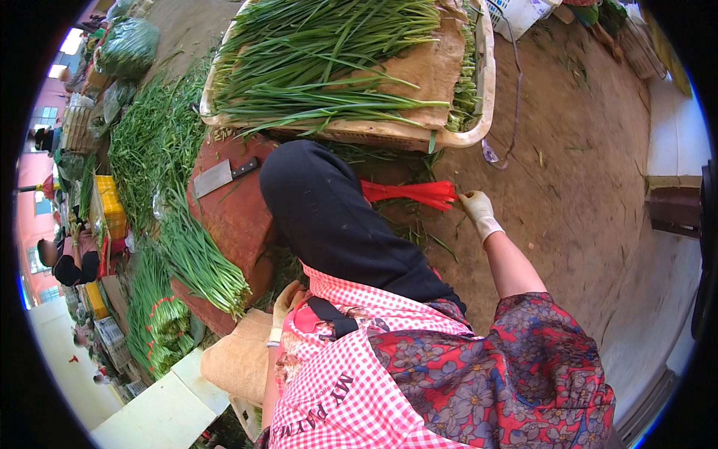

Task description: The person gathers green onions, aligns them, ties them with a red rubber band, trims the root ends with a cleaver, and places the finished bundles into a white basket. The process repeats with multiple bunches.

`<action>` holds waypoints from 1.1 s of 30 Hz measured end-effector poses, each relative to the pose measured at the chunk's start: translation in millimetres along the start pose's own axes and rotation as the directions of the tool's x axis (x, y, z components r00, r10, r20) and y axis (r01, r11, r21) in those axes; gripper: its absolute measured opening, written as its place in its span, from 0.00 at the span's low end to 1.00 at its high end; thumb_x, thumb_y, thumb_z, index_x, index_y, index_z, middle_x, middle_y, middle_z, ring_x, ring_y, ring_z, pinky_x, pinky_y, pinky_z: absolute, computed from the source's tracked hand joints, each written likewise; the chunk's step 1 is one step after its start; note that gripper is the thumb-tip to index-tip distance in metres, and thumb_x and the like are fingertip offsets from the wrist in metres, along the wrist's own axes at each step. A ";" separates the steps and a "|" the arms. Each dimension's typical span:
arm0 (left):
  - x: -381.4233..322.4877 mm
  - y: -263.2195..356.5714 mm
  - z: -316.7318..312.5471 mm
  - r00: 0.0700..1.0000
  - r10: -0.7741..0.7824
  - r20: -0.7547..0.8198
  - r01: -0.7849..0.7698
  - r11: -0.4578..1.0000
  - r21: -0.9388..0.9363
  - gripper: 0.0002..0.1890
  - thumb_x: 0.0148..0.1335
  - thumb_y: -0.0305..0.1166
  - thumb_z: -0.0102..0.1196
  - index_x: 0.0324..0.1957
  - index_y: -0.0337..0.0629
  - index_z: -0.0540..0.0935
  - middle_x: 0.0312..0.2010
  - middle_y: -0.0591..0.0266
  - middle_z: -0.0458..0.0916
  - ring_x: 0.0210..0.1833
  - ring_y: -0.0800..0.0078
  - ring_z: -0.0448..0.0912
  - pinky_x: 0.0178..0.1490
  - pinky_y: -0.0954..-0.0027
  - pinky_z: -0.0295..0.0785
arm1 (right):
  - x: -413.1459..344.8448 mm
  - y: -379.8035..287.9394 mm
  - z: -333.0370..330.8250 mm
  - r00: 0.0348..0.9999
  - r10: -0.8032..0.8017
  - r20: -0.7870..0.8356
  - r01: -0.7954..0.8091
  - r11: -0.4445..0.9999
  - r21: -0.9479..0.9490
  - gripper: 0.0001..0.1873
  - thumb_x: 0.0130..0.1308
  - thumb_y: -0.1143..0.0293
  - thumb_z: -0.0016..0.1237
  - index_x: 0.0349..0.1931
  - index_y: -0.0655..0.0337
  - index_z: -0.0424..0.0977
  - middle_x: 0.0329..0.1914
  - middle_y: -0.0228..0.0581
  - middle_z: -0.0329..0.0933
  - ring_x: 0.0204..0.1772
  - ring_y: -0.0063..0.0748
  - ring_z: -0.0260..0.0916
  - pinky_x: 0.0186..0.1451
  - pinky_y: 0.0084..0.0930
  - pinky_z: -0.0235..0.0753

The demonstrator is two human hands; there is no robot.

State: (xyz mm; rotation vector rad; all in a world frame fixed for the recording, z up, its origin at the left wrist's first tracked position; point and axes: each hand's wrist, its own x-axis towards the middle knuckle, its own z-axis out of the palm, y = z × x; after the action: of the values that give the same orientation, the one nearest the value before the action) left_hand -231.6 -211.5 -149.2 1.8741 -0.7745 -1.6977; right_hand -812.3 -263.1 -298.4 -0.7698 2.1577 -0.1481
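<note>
My right hand (477, 210), in a pale glove, reaches out past my knee. Its fingertips pinch at the free ends of a bundle of red plastic strips (418, 192); the other end of the bundle is hidden behind my leg. My left hand (287, 306), also gloved, rests low at my lap by the apron edge, its fingers partly covered. Beside it lies a tan folded cloth (238, 356). A bunch of green chives (210, 261) lies on the red board (233, 219), stem ends towards me. A cleaver (216, 178) with a black handle lies flat farther up the board.
Ahead stands a white plastic crate (487, 84) heaped with chives (331, 50) on brown cloth. Loose chive scraps (160, 129) pile up on the left. Chive bundles tied in red (165, 325) lie at lower left. Several people sit farther left. A cord loop (515, 112) lies right of the crate.
</note>
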 end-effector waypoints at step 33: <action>-145.4 163.3 -23.3 0.564 0.648 0.511 -0.420 0.758 -0.498 0.30 0.75 0.39 0.58 0.74 0.40 0.68 0.66 0.61 0.77 0.60 0.74 0.79 0.68 0.66 0.71 | -451.4 -393.8 -78.0 -0.665 -0.725 -0.179 0.735 -0.593 -0.328 0.18 0.56 0.74 0.64 0.49 0.62 0.82 0.54 0.42 0.82 0.50 0.42 0.82 0.49 0.34 0.77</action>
State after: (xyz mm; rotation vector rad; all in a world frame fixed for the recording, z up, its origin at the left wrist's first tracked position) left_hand -231.5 -227.9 70.0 0.6309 -1.1127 -1.8897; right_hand -467.7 -333.8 192.7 -2.8225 0.5003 -1.4853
